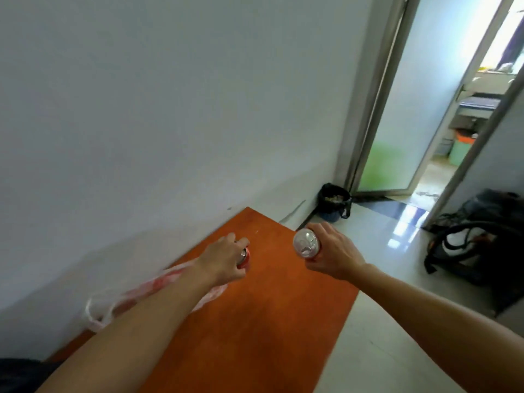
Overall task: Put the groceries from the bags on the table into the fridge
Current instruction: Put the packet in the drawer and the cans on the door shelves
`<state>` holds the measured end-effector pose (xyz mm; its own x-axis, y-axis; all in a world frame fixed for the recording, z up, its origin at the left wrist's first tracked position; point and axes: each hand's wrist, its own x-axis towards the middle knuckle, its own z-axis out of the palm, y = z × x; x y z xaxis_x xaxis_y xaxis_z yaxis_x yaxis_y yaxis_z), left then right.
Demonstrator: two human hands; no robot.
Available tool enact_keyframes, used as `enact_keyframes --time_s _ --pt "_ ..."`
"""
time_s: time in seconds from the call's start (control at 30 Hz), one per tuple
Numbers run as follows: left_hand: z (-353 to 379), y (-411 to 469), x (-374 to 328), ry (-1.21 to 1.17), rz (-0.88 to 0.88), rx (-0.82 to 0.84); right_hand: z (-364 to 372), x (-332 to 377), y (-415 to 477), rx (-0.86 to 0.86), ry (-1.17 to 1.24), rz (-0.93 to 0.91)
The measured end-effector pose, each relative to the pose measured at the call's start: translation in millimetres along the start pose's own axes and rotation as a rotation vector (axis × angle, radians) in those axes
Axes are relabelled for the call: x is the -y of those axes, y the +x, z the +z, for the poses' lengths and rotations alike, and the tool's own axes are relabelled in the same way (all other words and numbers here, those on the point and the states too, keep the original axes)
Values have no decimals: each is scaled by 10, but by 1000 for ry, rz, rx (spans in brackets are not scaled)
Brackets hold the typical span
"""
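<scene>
My left hand (224,259) grips a red drink can (244,258) over the orange table (255,321); only the can's rim and a strip of red show past my fingers. My right hand (330,255) holds a second can (307,243) tilted so its silver top faces me, above the table's far right edge. A crumpled white and red plastic bag (153,290) lies on the table under my left forearm, against the wall. No fridge is in view.
A plain wall runs along the table's left side. A dark bin (334,201) stands in the corner by an open doorway (419,131). Black bags and straps (479,239) lie on the shiny tiled floor (382,321) at the right.
</scene>
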<state>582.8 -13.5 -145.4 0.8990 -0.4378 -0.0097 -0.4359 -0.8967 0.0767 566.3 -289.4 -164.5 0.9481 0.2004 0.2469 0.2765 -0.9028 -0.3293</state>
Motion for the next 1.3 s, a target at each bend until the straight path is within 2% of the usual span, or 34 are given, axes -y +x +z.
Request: enact_keyframes --time_s 0.17,0.4,0.67,1.03,1.17,1.3 --pt "6 552 -1410 64 267 -3 -671 -1136 -1013 -70 -189 138" --pt "183 1134 -3925 64 603 -60 -1676 -2758 -2724 -140 -386 291" --pt "196 1388 -6366 -14 964 -155 -2672 -4066 -4351 -276 -457 579" --pt "261 2504 -9177 -54 1270 -240 -4028 -5871 -5412 -452 -627 803" --pt "28 2988 -10197 -84 1380 -261 -4688 -6508 -5585 -510 -693 875" --pt "-321 3356 -11189 -166 1433 -291 -5401 -6960 -5760 -639 -756 913"
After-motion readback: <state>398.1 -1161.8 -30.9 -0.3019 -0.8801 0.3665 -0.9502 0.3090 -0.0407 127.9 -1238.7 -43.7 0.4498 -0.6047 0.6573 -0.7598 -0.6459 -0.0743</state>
